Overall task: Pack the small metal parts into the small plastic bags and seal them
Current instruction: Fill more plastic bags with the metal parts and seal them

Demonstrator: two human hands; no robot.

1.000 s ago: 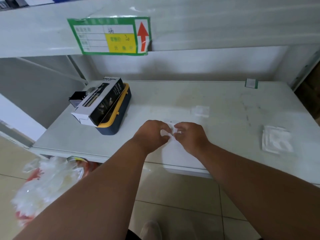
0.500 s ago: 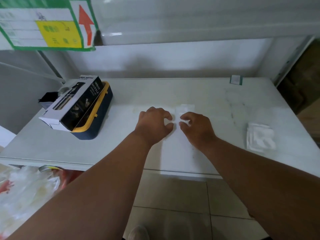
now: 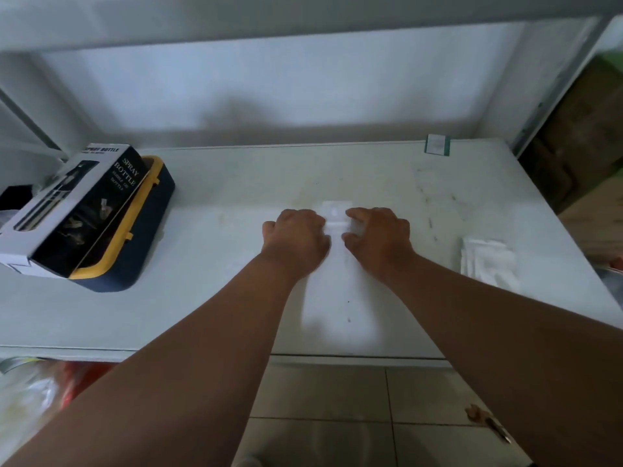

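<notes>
1. My left hand [image 3: 295, 239] and my right hand [image 3: 379, 237] are in the middle of the picture, down on the white shelf [image 3: 236, 298].
2. Between them is one small plastic bag [image 3: 335, 215]. A second ago my hands were pinching it closer to me. Now they have gone farther back on the shelf, and the bag lies flat under my fingertips.
3. My left fingers are curled down on the left end of the bag. My right thumb and fingers pinch its right end. (The bag is see-through and blurry, so I cannot tell how tight the pinch is.)
4. I think I am pushing the top strip closed, so this bag looks almost done. I cannot see the little metal part inside it.
5. A pile of more bags [image 3: 488, 261] sits at the right side of the picture, well apart from my hands. Those still look like work to do.
6. At the left is a spray bottle box [image 3: 74, 210] lying on a blue and yellow tray [image 3: 148, 224].
7. A small green tag [image 3: 437, 144] stands at the back edge, upper right.
</notes>
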